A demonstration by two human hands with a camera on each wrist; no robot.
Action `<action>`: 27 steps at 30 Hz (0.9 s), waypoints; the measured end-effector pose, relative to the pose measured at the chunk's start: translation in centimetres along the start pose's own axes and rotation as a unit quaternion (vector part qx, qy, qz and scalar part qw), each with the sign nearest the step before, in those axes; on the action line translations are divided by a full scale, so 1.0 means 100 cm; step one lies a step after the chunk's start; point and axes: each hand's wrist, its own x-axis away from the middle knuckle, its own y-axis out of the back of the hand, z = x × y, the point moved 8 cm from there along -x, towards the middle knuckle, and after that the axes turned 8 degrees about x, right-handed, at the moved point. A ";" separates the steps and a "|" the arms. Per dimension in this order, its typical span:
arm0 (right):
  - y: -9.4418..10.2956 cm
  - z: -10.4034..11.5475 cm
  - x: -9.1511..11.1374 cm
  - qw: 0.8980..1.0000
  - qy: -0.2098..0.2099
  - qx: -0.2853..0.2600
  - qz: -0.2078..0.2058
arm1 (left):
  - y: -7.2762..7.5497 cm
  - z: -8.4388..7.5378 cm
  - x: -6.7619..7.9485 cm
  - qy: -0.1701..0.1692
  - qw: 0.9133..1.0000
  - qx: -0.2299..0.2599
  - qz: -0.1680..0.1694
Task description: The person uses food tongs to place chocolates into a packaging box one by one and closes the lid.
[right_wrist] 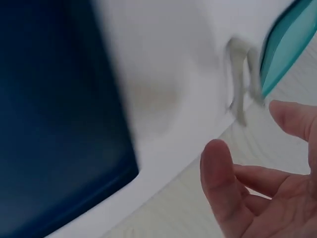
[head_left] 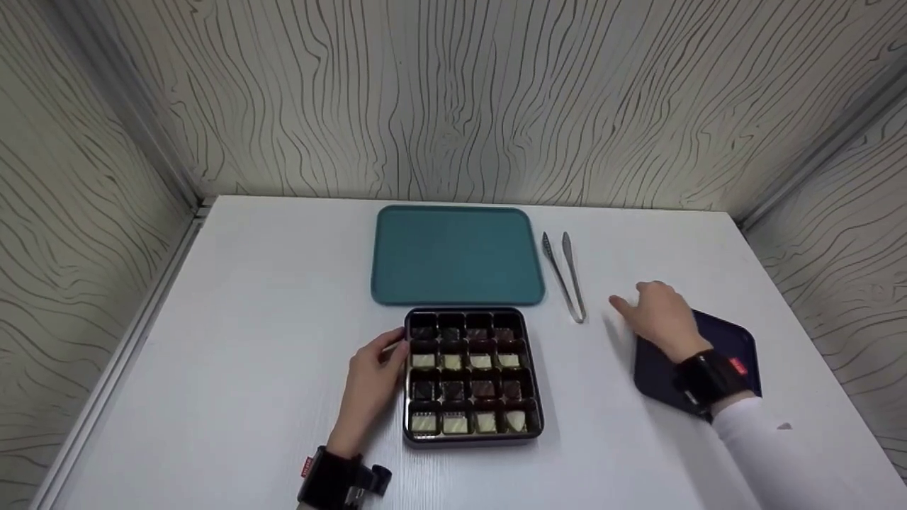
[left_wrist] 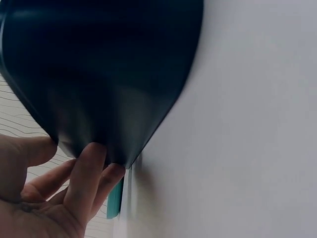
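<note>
A dark navy box [head_left: 471, 445] with a divided black insert stands in front of me. Dark chocolates [head_left: 453, 390] and white chocolates [head_left: 455, 423] fill its compartments in alternating rows. My left hand [head_left: 374, 375] rests its fingertips and thumb against the box's left side. Up close in the left wrist view, the extended fingers [left_wrist: 89, 168] touch the dark side wall [left_wrist: 99, 74] near its end. Over to the right, my right hand [head_left: 662, 319] hovers past the far left edge of a navy lid [head_left: 730, 343], holding nothing, thumb spread from the fingers.
Behind the box lies a teal tray [head_left: 457, 255] on the white table [head_left: 262, 340]. Metal tongs [head_left: 572, 283] lie with spread arms just right of the tray. Wood-grain panels [head_left: 453, 99] wall in the back and both sides.
</note>
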 end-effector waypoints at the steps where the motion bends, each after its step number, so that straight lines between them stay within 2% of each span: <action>1: 0.003 -0.013 0.004 1.000 0.001 0.008 0.000 | 0.000 0.000 0.000 -0.001 1.000 0.000 0.001; 4: 0.006 -0.058 0.016 0.999 -0.007 0.030 0.016 | -0.001 0.001 0.000 -0.001 1.000 0.000 0.003; 7: 0.006 -0.103 0.031 0.997 -0.029 0.049 0.061 | -0.002 0.001 -0.001 -0.002 1.000 -0.003 0.004; 11: 0.004 -0.143 0.050 0.989 -0.055 0.067 0.118 | -0.001 0.001 -0.001 0.002 1.000 -0.003 0.003; 17: -0.010 -0.165 0.061 0.987 -0.058 0.047 0.140 | 0.000 0.001 0.000 0.009 1.000 0.003 0.005; 24: -0.010 -0.177 0.057 0.992 -0.076 0.037 0.089 | 0.002 0.000 0.000 0.006 1.000 -0.002 0.002; 27: -0.009 -0.180 0.055 0.992 -0.085 0.021 0.086 | 0.006 -0.002 0.000 0.013 1.000 0.000 -0.004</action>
